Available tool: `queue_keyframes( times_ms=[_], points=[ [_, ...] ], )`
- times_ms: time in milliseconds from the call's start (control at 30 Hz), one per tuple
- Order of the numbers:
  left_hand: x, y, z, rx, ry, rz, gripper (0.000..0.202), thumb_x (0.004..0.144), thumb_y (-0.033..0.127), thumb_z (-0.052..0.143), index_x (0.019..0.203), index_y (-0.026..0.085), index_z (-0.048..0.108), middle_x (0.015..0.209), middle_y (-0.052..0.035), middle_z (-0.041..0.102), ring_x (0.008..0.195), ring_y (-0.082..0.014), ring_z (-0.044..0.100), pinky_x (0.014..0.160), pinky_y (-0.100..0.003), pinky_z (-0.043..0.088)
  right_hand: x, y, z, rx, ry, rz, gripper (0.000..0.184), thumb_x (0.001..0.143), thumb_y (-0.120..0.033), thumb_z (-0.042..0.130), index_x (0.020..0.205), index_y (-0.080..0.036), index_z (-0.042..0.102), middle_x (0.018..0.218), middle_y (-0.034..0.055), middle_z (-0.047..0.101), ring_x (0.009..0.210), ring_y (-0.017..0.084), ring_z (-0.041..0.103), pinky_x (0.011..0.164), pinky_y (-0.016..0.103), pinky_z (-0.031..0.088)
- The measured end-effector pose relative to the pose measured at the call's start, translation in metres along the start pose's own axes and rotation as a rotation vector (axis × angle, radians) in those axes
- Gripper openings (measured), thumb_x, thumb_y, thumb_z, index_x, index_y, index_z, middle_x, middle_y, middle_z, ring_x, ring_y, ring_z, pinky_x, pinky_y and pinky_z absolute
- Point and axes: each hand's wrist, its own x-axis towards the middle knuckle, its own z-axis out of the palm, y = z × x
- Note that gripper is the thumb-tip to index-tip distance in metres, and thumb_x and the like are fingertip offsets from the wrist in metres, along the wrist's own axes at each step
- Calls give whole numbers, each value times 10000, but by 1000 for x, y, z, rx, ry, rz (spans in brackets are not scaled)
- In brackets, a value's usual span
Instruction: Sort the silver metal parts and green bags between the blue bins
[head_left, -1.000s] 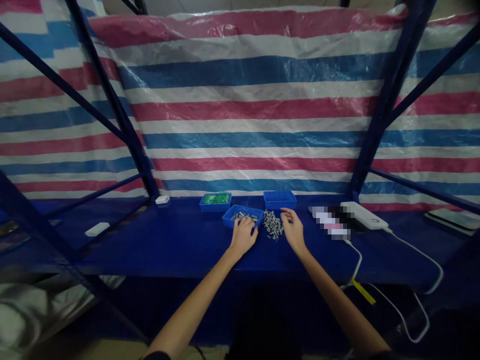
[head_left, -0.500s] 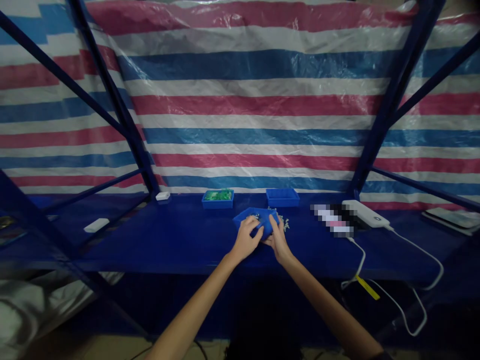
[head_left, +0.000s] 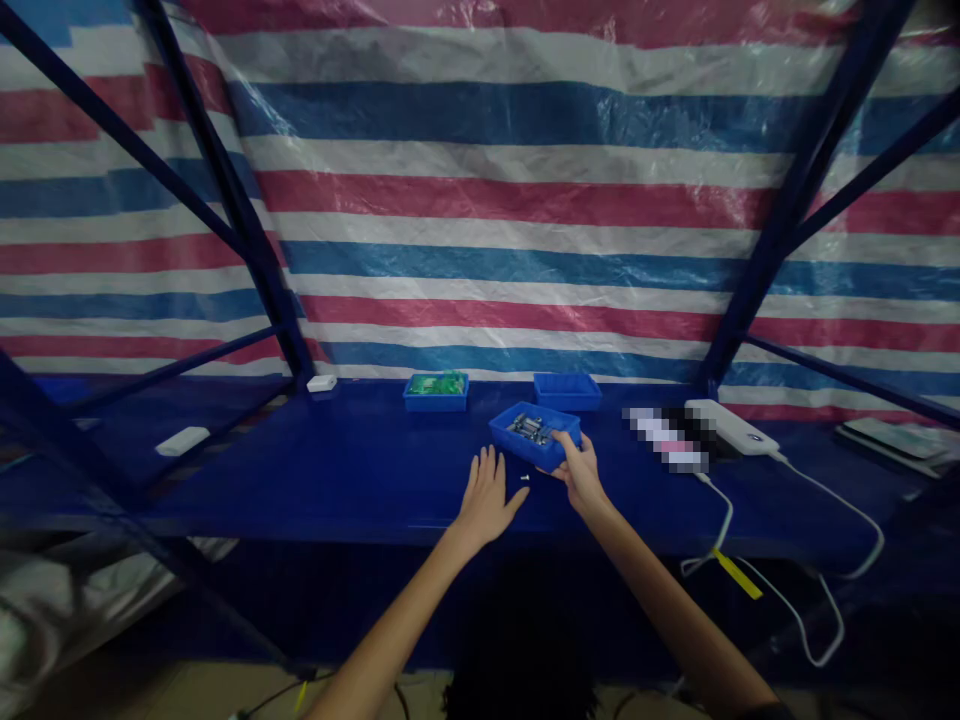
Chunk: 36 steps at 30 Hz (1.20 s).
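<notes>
Bare table [head_left: 337, 480] stretches left of the parts tray [head_left: 535, 433] and forward to the front edge. A green-filled tray [head_left: 436, 390] and a blue tray [head_left: 568, 390] stand just behind it. The right hand [head_left: 581, 478] pinches the parts tray's near right corner. The left hand [head_left: 486, 495], fingers spread and empty, is held flat near-left of the parts tray, beside a lone screw [head_left: 525, 478].
</notes>
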Motion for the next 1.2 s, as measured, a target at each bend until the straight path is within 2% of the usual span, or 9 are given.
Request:
queue_keyframes(
  times_ms=[133,267,533,700,833,900,967,1100,1200],
  points=[
    [7,26,13,83,-68,-19,700,884,489,175,1395,12,216,1480,-195,149,1379,-278,61,1120,-477,133,5,-13,-3,62,49,-33,559,561,-321,736,1040,-227,463,699,-42,633,577,155,640,475,282,563],
    [29,49,24,107,-75,-64,629,891,367,149,1401,4,210,1483,-169,141,1381,-265,65,1125,-468,118,6,-31,-8,73,65,-95,550,547,-324,729,1025,-217,479,666,-58,610,502,113,596,416,213,518],
    [75,68,40,51,-65,-112,644,880,363,177,1405,-10,173,1489,-173,102,1379,-264,24,1131,-452,88,5,-55,-21,69,42,-156,508,574,-314,704,1026,-225,489,688,-59,612,437,72,534,401,188,488],
    [81,75,38,46,-80,-50,618,891,351,175,1397,-2,217,1484,-173,157,1379,-270,47,1131,-459,71,4,-51,-22,62,39,-138,513,579,-322,706,1035,-225,491,675,-54,611,438,80,548,369,165,458],
    [64,62,38,33,73,-20,673,889,448,205,1378,-12,259,1464,-206,204,1374,-287,109,1131,-451,123,2,-46,-21,66,20,-138,526,579,-325,709,1043,-218,486,658,-46,607,473,113,585,362,181,468],
    [53,48,37,27,135,-71,703,879,464,240,1359,-48,273,1450,-245,208,1369,-301,120,1130,-443,129,2,-42,-22,56,16,-138,540,582,-328,710,1059,-218,480,662,-43,605,493,127,599,375,201,489],
    [45,30,34,-9,204,-137,670,873,433,272,1357,-29,285,1451,-240,212,1368,-303,118,1127,-459,121,3,-36,-24,40,24,-131,583,576,-323,717,1092,-225,465,699,-34,616,531,142,618,399,223,515],
    [39,1,20,-214,342,-268,625,869,325,271,1405,20,166,1482,-201,142,1374,-275,44,1122,-480,108,5,-16,-27,-7,30,-118,648,573,-329,722,1148,-236,437,791,-3,639,612,171,645,450,267,545],
    [40,-5,8,-377,382,-319,615,893,328,215,1429,63,72,1502,-163,46,1375,-230,-11,1131,-448,89,3,-1,-25,-46,0,-150,665,575,-334,718,1163,-230,426,852,20,647,664,188,652,476,275,547]
  ],
)
